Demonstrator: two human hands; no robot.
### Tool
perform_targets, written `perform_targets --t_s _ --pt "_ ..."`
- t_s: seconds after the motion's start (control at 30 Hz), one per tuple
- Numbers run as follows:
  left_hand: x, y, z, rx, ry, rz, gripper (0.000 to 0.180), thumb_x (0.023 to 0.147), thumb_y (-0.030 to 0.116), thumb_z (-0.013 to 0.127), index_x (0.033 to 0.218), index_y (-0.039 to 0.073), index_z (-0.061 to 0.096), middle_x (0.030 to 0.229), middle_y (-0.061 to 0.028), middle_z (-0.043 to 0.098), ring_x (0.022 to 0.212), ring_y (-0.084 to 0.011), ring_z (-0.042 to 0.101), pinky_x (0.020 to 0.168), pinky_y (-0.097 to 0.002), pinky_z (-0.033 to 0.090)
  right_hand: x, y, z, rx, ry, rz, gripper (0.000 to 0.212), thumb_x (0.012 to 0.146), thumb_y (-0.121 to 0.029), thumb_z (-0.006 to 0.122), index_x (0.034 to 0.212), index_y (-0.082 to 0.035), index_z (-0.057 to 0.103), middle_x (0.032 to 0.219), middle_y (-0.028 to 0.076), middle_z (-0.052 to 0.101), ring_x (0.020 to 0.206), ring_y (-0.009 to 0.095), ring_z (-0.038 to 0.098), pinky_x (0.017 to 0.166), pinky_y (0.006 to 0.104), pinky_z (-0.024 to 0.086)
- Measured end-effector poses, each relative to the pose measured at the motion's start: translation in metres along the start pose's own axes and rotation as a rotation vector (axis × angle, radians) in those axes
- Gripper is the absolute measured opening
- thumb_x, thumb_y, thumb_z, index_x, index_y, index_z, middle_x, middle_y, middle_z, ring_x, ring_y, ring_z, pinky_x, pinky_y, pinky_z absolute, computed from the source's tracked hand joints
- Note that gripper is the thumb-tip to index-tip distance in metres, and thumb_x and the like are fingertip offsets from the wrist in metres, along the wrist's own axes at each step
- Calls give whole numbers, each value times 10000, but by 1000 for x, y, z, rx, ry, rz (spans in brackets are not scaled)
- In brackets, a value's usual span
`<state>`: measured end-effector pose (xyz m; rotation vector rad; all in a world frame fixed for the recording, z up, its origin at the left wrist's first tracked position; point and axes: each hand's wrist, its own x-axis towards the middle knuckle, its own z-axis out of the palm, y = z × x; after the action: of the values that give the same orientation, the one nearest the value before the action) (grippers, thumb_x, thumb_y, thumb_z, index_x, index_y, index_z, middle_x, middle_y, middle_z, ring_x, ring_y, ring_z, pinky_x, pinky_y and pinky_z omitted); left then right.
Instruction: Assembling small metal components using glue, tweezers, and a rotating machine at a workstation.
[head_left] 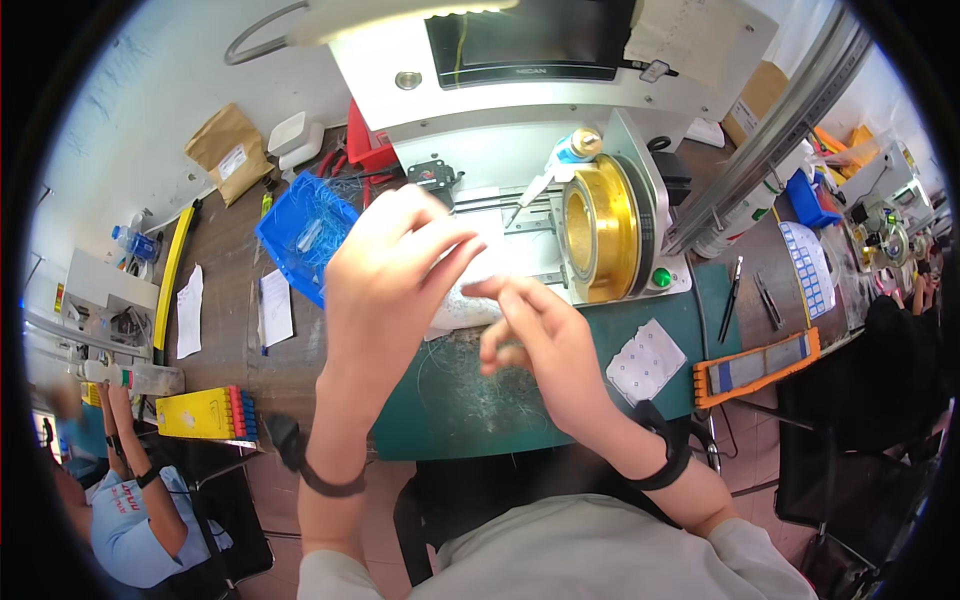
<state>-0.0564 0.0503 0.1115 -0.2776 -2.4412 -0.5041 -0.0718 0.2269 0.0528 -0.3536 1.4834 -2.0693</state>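
My left hand [385, 265] is raised over the bench, its thumb and forefinger pinched together in front of the machine. Whatever sits in that pinch is too fine to make out. Slightly lower and to the right, my right hand [545, 345] has its thumb and forefinger closed, the other fingers curled. Anything held there is also too small to see. Just beyond the hands are a gold tape reel [606, 230] and a white-tipped dispenser [570, 155] on the machine. A whitish pad [468, 308] lies partly hidden behind my hands, on a green mat [450, 400] strewn with thin strands.
A blue bin [290, 240] of blue strands stands left of my left hand. On the right lie a white patterned sheet [646, 360], tweezers [769, 302], a black pen-like tool [731, 300] and an orange-framed tray [757, 368]. A co-worker [140, 510] sits at far left.
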Motion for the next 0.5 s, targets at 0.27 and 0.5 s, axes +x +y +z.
perform_targets --t_s 0.27,0.5 --pt "-30 20 -21 -448 -47 -334 116 846 -26 842 950 16 813 857 -11 662 731 -89 570 637 -237 433 22 -1 3 653 -105 115 258 1147 -304 555 1205 -58 606 765 -60 486 619 39 378 576 226 341" --pt "52 15 17 130 -323 128 35 921 58 717 922 26 731 816 -108 585 687 -266 579 657 -376 500 37 4 -6 975 -70 203 153 1161 -196 505 1257 -91 560 738 -74 373 646 47 329 588 212 323"
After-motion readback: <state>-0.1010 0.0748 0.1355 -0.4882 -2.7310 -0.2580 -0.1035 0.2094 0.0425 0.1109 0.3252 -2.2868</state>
